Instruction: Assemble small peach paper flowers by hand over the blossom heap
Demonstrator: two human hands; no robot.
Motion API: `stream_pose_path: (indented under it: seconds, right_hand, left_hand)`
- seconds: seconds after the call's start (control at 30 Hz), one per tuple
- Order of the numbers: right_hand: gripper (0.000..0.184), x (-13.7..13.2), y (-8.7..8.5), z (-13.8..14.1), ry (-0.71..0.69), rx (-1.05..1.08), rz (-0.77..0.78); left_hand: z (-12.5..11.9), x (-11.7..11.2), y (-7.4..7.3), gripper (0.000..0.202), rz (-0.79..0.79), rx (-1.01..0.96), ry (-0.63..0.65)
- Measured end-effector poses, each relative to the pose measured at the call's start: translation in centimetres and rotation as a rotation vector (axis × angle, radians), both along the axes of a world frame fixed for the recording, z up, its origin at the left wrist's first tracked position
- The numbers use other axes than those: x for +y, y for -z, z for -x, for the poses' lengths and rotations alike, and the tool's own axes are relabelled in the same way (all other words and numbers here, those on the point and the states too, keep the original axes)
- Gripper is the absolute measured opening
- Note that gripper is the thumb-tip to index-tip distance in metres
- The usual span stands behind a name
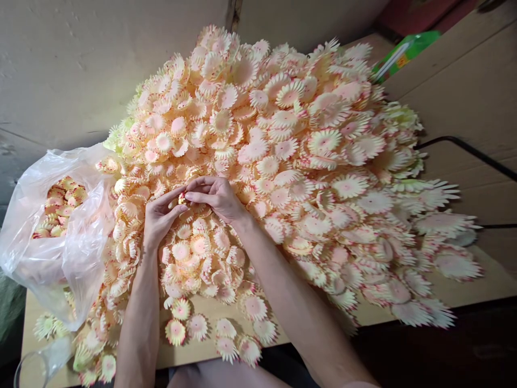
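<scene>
Between my two hands, just left of centre, is a small curled flower piece (183,198), cream with red-pink edges. My left hand (159,215) pinches it from the left with thumb and fingertips. From the right, my right hand (216,198) has its thumb and forefinger closed on the same piece. Below and around the hands lies a large heap of flat petal discs (286,148), pale cream to pink with fringed, pink-tipped edges. A smaller cluster of these discs (200,245) sits between my forearms.
A clear plastic bag (28,226) at the left holds several rolled flower pieces (64,202). A clear plastic cup (44,361) lies at the front left of the wooden table (161,358). Cardboard (456,102), a green packet (407,54) and a black cable (480,153) are at the right.
</scene>
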State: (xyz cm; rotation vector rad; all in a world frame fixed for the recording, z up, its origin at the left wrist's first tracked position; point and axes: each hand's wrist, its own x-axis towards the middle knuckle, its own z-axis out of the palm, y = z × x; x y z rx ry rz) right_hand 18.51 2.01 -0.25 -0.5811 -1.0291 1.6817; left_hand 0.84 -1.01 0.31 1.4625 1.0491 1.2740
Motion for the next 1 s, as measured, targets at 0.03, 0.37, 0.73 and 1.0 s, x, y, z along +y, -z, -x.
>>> stream_pose_path:
  seconds: [0.03, 0.37, 0.73, 1.0]
  right_hand:
    - [0.033, -0.01, -0.03, -0.01, 0.002, -0.005, 0.001]
    - [0.033, -0.14, -0.29, -0.04, -0.007, -0.024, 0.008]
    - [0.033, -0.19, -0.31, -0.02, -0.026, -0.001, 0.010]
    - [0.033, -0.12, -0.18, -0.08, -0.020, -0.027, 0.010]
  left_hand:
    - [-0.01, -0.01, -0.01, 0.048, 0.001, 0.001, 0.000]
    - [-0.19, -0.04, -0.21, 0.048, 0.005, -0.025, 0.014]
    - [-0.18, 0.01, -0.21, 0.049, 0.015, -0.024, 0.001]
    - [-0.14, 0.02, -0.17, 0.050, 0.029, -0.019, -0.017]
